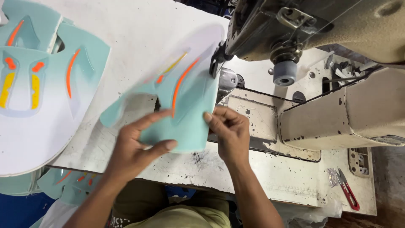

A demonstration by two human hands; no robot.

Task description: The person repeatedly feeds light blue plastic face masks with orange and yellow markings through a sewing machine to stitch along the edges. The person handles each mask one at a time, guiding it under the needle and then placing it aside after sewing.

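Observation:
My left hand (136, 148) grips the near edge of a teal and white shoe upper piece (185, 90) with orange and yellow stripes, thumb below and fingers on top. My right hand (228, 128) pinches the same piece at its right edge. The piece lies tilted on the white table, its far end under the needle area (219, 63) of an old beige sewing machine (320, 50).
A stack of matching teal and white pieces (38, 84) lies at the left on the white table (139, 29). More pieces (67, 181) hang below the table edge. Red-handled thread snips (348, 190) rest at the right front of the worn machine bed (270, 177).

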